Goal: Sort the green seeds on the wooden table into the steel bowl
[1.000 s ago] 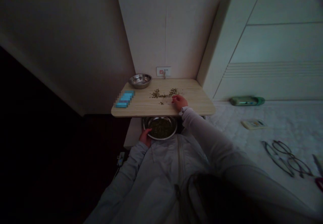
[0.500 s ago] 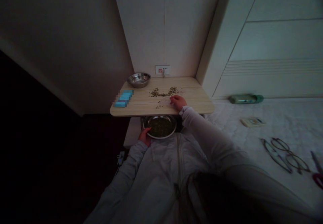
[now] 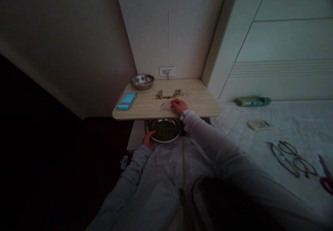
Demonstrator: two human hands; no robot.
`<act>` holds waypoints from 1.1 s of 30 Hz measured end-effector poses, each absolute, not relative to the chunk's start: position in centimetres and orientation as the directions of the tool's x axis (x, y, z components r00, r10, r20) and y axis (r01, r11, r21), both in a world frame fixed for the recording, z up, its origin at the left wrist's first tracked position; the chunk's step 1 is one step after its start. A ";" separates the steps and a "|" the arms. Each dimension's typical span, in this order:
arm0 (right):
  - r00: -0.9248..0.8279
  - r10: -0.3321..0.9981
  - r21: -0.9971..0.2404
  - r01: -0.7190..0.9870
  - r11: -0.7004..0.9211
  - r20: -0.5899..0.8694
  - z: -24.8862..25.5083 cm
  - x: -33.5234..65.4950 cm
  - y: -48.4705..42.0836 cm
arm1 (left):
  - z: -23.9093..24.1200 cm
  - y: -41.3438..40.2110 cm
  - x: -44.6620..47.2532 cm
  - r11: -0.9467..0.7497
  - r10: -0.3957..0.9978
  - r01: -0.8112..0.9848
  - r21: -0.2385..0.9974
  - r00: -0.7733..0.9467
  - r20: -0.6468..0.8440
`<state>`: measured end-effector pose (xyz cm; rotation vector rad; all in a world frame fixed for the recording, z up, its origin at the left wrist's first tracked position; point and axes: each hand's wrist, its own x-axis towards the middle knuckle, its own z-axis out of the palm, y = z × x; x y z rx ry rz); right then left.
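My left hand [image 3: 148,140] grips the rim of a steel bowl [image 3: 164,130] holding dark green beans, held just under the front edge of a small wooden table [image 3: 197,102]. My right hand [image 3: 179,105] rests on the tabletop with its fingers curled down, touching a few loose beans [image 3: 163,108] near the front edge. A larger scatter of beans [image 3: 168,94] lies farther back on the table. Whether the right fingers hold any bean is too dim to tell.
An empty steel bowl [image 3: 142,81] stands at the table's back left, a blue box [image 3: 126,100] at its left edge. A wall socket [image 3: 167,71] sits behind. On the bed to the right lie a green case [image 3: 253,101], a small remote [image 3: 258,124] and two pairs of glasses [image 3: 292,157].
My right hand has slid left and toward the table's front edge, dragging a few beans with it. The left hand and bowl stay in place.
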<state>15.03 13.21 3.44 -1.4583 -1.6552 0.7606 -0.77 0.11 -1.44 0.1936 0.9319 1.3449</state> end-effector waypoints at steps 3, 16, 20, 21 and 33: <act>-0.048 0.987 -0.836 0.525 0.158 0.156 3.5 14.6 12.9 | -1.4 0.1 -0.7 0.293 0.876 -0.743 0.602 -0.045 -0.481; -0.130 0.980 -0.875 0.443 0.196 0.154 3.8 14.7 12.0 | -1.8 0.2 -0.8 0.280 0.873 -0.754 0.594 -0.057 -0.484; -0.153 0.974 -0.881 0.420 0.216 0.166 3.3 14.7 12.2 | -1.6 0.1 -0.8 0.285 0.858 -0.756 0.590 -0.073 -0.508; -0.165 0.972 -0.884 0.413 0.220 0.165 3.2 14.8 12.3 | -1.6 0.1 -0.8 0.301 0.852 -0.754 0.584 -0.063 -0.520; -0.248 0.961 -0.889 0.406 0.214 0.118 3.1 14.8 12.2 | -1.6 0.1 -0.8 0.315 0.856 -0.744 0.590 -0.046 -0.515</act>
